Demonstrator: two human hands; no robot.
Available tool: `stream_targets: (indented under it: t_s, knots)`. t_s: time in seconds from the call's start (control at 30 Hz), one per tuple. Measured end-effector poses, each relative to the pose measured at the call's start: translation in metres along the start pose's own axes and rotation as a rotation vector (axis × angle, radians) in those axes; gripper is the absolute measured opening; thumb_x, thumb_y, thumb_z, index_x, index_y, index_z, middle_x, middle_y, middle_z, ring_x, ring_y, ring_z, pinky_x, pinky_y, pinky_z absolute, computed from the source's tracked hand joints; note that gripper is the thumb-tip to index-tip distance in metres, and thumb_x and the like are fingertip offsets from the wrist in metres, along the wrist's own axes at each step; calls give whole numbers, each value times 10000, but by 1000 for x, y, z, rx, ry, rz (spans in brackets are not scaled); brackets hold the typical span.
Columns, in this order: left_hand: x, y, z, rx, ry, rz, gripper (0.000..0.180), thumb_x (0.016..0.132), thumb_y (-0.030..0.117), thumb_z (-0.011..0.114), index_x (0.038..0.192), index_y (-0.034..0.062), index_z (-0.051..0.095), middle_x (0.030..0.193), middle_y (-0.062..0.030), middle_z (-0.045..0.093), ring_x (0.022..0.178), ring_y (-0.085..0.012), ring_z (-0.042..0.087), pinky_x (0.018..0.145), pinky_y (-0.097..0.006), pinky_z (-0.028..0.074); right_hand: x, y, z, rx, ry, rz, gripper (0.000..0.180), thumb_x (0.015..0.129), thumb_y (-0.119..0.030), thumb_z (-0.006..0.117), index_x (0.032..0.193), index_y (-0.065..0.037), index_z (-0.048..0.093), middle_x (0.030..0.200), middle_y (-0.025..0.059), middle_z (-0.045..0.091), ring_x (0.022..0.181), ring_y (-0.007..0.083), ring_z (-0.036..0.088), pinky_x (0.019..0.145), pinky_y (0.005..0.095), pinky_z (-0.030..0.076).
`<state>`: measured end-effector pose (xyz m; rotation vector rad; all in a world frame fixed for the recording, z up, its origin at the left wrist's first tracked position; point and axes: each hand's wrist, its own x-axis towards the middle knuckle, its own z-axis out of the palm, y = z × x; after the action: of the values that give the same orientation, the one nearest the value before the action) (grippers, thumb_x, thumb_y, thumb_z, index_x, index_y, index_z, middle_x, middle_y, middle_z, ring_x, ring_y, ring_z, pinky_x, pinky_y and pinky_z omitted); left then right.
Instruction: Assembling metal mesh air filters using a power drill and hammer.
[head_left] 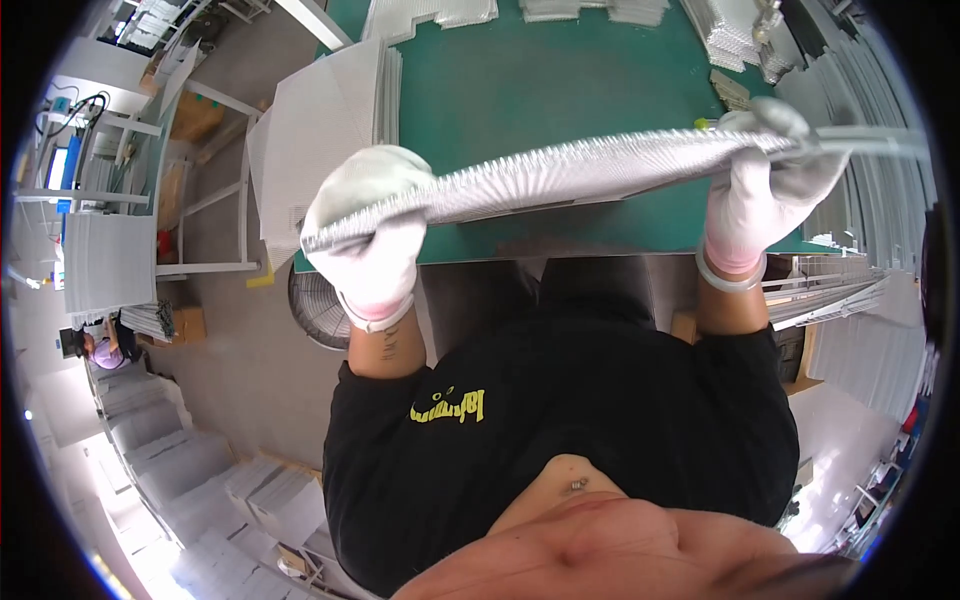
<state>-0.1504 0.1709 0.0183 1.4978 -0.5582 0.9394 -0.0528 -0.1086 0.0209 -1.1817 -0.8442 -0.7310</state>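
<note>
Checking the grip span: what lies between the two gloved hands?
In the head view, only the white sheet stack spans from left hand to right hand.

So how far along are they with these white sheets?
Done, apparently: white sheet stacks lie at the green table's left edge and far side. In hand: the left hand and right hand grip a thick bundle of white sheets by its ends, above the table. How much remains can't be judged.

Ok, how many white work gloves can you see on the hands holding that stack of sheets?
2. One white fabric glove grips the stack's left end; the other grips its right end above the green table.
</note>
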Motion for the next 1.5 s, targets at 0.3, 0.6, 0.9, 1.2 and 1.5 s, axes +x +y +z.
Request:
stream_targets:
  t_s: [0.3, 0.6, 0.9, 1.2, 1.5]
  knots:
    - [7, -8, -5, 38, 161, -284, 155, 801, -58, 678, 952, -38, 703, 946, -85, 708, 874, -134, 648, 797, -266, 514, 97, -36, -32, -552, -981, 19, 430, 838, -47, 712, 1264, -13, 665, 1013, 165, 712, 895, 290, 695, 809, 347, 537]
    - [43, 18, -19, 164, -131, -456, 180, 806, 1, 769, 970, -35, 704, 886, -67, 735, 778, -92, 657, 708, -228, 520, 140, -52, 18, -548, -1312, -287, 452, 842, -45, 651, 1293, -75, 641, 906, 169, 657, 806, 380, 633, 772, 396, 530]
    - [24, -3, 6, 18, 216, -232, 462, 747, -53, 809, 1167, -25, 620, 962, -67, 686, 827, -99, 656, 715, -216, 524, 126, -39, 59, -447, -1275, -168, 452, 816, -24, 661, 1267, -52, 645, 963, 183, 671, 923, 377, 656, 818, 436, 521]
    - [20, -27, 9, 467, 495, 39, 581, 695, 45, 888, 1211, -21, 629, 943, -61, 649, 716, -106, 566, 656, -242, 489, 130, -37, 65, -406, -1294, -84, 459, 816, -3, 643, 1273, -44, 650, 921, 185, 644, 855, 366, 632, 778, 423, 505]
    - [20, -23, 9, 779, 396, 142, 348, 885, 19, 673, 1226, -53, 670, 934, -95, 687, 749, -124, 607, 699, -229, 487, 125, -36, 66, -380, -1234, -75, 432, 833, -3, 636, 1263, -32, 652, 850, 189, 597, 794, 373, 600, 734, 424, 486]
